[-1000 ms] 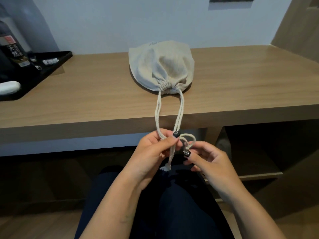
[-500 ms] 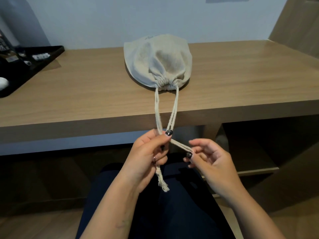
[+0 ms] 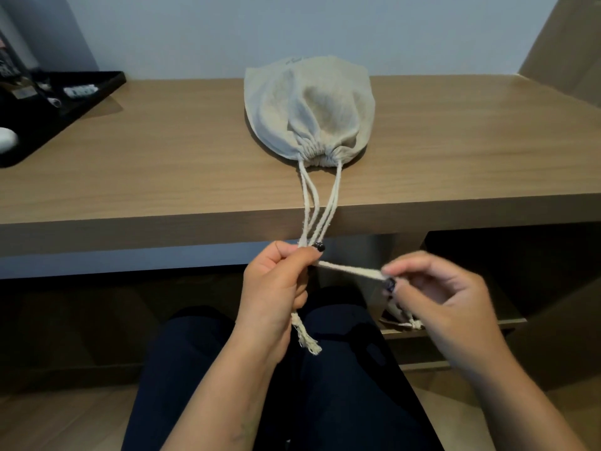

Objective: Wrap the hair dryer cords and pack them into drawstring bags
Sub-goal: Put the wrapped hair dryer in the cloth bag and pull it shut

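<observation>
A beige drawstring bag (image 3: 309, 109) lies bulging on the wooden desk (image 3: 162, 177), its mouth cinched tight and facing me. Whatever is inside is hidden. Its cream drawstrings (image 3: 320, 206) run off the desk's front edge down to my hands. My left hand (image 3: 276, 284) pinches the strings just below the edge, and a frayed end hangs beneath it. My right hand (image 3: 435, 297) pinches another stretch of the same string, pulled taut sideways between the two hands, with a knotted end dangling under it.
A black tray (image 3: 58, 105) with small items sits at the desk's far left, a white object at its near edge. Open shelving (image 3: 455, 323) lies under the desk to the right. My dark-trousered legs (image 3: 247, 379) are below my hands.
My right hand has drawn away to the right, stretching the string taut between the hands. A loop near the fingers a second ago is gone. The bag has not shifted on the desk.
</observation>
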